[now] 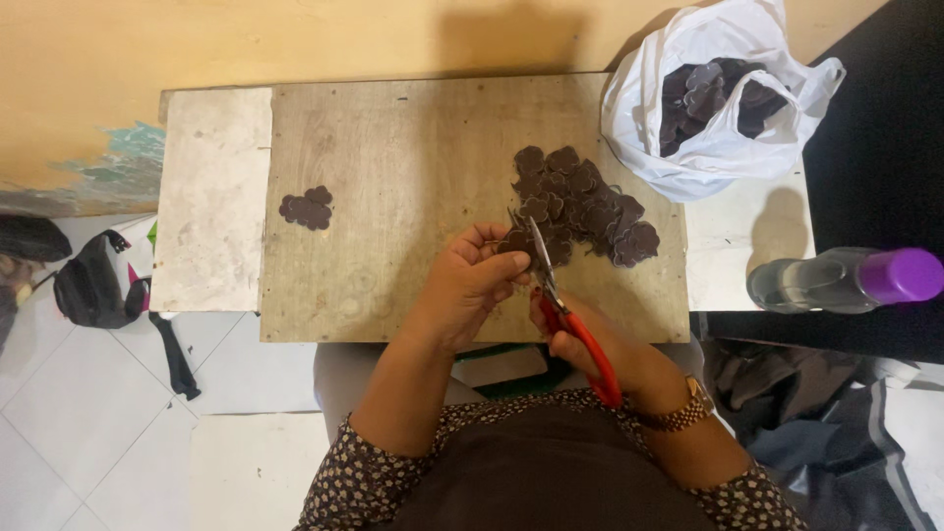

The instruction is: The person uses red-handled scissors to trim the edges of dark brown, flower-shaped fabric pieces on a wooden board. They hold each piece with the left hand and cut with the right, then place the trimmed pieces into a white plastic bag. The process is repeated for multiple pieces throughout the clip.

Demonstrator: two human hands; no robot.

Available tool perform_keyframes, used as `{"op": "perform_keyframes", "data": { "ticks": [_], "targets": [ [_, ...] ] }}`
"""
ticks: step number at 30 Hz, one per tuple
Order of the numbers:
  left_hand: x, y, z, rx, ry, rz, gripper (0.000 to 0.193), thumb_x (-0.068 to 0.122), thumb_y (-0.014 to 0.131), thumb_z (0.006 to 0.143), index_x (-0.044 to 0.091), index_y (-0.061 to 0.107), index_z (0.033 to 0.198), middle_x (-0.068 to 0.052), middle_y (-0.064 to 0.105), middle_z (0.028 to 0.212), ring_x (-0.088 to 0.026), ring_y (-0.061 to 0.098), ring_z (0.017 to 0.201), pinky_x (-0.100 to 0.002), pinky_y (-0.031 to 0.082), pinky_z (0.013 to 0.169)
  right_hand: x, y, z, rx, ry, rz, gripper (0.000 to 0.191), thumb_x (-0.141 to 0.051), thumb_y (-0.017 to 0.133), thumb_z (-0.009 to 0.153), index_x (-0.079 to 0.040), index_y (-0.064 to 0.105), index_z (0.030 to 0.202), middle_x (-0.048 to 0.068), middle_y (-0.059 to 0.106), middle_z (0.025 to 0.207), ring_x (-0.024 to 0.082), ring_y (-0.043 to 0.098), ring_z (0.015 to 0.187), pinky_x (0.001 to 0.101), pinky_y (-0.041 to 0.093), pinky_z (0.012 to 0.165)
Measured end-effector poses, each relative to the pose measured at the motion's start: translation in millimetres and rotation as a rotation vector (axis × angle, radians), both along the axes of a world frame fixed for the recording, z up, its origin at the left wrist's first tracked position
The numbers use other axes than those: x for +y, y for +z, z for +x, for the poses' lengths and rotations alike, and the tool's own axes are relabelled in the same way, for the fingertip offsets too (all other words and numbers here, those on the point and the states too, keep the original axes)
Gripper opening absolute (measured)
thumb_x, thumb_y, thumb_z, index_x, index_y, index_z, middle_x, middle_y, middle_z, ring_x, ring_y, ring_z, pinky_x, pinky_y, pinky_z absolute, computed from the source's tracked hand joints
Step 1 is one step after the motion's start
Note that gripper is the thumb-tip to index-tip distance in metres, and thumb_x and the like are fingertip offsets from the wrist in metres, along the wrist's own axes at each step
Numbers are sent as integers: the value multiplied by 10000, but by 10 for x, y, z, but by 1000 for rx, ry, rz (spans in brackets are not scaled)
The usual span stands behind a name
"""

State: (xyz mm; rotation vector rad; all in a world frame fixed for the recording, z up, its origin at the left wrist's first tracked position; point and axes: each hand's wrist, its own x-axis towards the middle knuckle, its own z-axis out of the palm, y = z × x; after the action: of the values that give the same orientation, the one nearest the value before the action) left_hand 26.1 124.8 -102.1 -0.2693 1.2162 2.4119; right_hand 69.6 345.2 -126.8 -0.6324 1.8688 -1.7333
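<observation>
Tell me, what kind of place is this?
Probably a small home craft workshop. A person sits at a worn wooden board, cutting dark flower-shaped pieces with red scissors. A white bag holds more pieces, and the floor is tiled like a house.

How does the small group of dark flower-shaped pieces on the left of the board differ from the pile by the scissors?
The left group holds only a few pieces; the right pile holds many. The left group lies apart from both hands; the right pile lies just beyond the scissors. Both are dark, scalloped pieces on the wooden board.
</observation>
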Motion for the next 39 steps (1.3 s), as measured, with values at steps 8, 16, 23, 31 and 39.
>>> {"op": "perform_keyframes", "data": {
  "ticks": [8, 16, 23, 31, 39],
  "targets": [
    [-89, -4, -23, 79, -12, -80, 334, -1, 734, 871, 54, 540, 1138, -79, 714, 909, -118, 674, 749, -204, 432, 547, 7, 11, -48, 31, 33, 27, 677, -717, 528, 943, -60, 514, 1110, 14, 468, 905, 129, 452, 805, 282, 431, 680],
    [-105, 34, -7, 157, -12, -179, 351, -24, 744, 859, 42, 525, 1125, -102, 715, 926, -140, 697, 793, -235, 520, 644, -29, 81, -62, 18, 26, 40, 675, -728, 557, 918, -67, 518, 1047, 5, 476, 863, 128, 466, 764, 282, 450, 653],
    [-51, 107, 56, 244, 51, -246, 383, -38, 741, 859, 30, 482, 1132, -109, 694, 964, -138, 693, 843, -270, 598, 744, -38, 59, -76, 72, 19, 38, 681, -732, 568, 920, -65, 518, 1047, 2, 486, 856, 121, 470, 772, 281, 458, 667],
    [-20, 95, 59, 241, 64, -216, 362, -38, 734, 860, 37, 490, 1116, -101, 694, 960, -129, 694, 836, -260, 596, 730, -22, 79, -49, 47, 0, 34, 681, -744, 559, 915, -70, 523, 1005, -4, 481, 847, 117, 466, 761, 269, 444, 654],
    [27, -36, 53, 199, -43, -203, 196, 27, 731, 919, 26, 630, 1087, -78, 713, 915, -89, 649, 743, -206, 479, 588, -83, 165, -24, 6, -18, -25, 837, -806, 523, 889, -40, 503, 1226, -4, 483, 918, 117, 459, 799, 257, 433, 672]
  ]
}}
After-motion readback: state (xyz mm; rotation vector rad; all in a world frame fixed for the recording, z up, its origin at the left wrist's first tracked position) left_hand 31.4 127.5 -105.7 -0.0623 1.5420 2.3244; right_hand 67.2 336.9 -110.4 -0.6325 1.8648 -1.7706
